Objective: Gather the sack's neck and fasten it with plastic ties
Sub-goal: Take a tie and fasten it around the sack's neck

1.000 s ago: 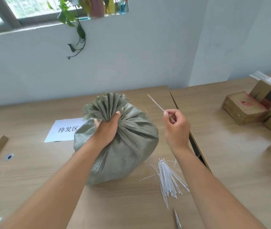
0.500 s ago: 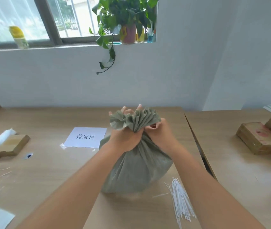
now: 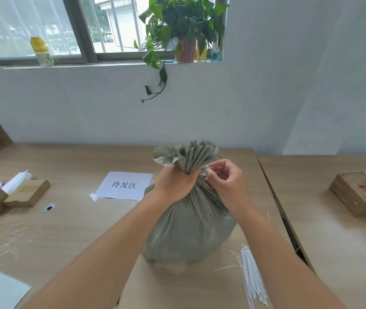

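Your sack (image 3: 188, 224) is grey-green woven cloth, full and round, and it stands upright on the desk (image 3: 70, 230), just to the right of the white paper sheet (image 3: 124, 185). Its neck (image 3: 192, 172) is gathered into tight pleats, and the loose top fans out above. Your left hand (image 3: 175, 182) comes from the sack's left side, and its fingers are wrapped closed around the neck. Your right hand (image 3: 224, 181) is at the right side of the neck, wrist raised; its thumb and forefinger are pressed together on a thin plastic tie (image 3: 213, 172), the other fingers curled. A bundle of white ties (image 3: 252, 277) lies on the desk near the sack's base, to its right.
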